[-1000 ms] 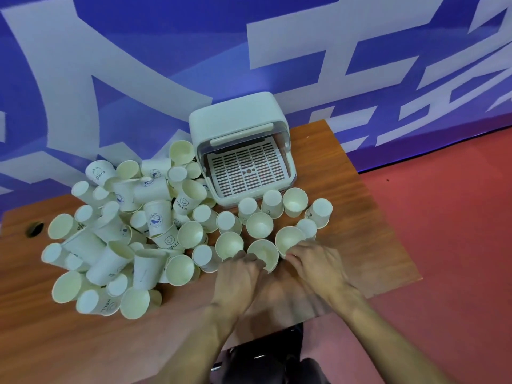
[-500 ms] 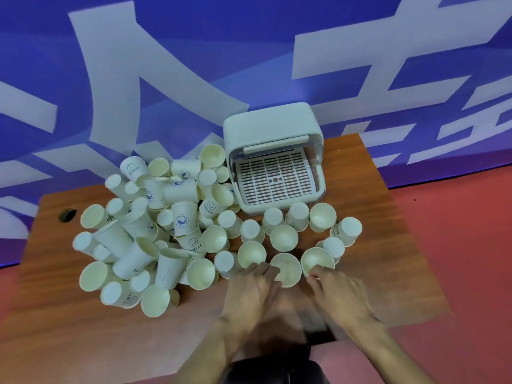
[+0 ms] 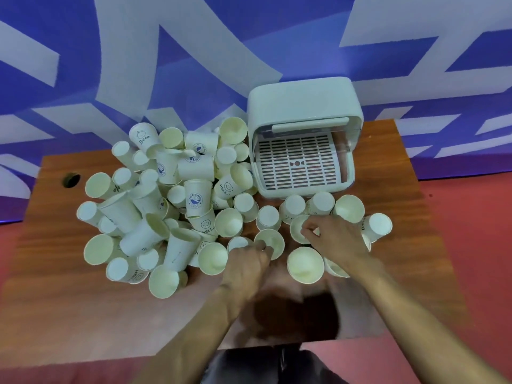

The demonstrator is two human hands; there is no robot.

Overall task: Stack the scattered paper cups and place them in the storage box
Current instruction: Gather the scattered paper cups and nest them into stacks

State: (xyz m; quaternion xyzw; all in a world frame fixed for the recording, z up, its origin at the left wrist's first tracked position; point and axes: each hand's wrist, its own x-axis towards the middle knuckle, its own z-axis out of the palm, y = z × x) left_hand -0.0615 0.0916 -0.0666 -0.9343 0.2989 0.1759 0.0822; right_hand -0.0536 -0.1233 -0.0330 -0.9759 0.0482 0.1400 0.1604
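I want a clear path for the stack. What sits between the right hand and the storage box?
In the head view, a row of three paper cups stands between the right hand and the storage box, just before its open front.

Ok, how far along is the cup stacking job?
Nothing done yet: the storage box stands open, its grid bare. In hand: the left hand pinches the left cup, the right hand the right cup. Left: the whole pile of paper cups, still scattered.
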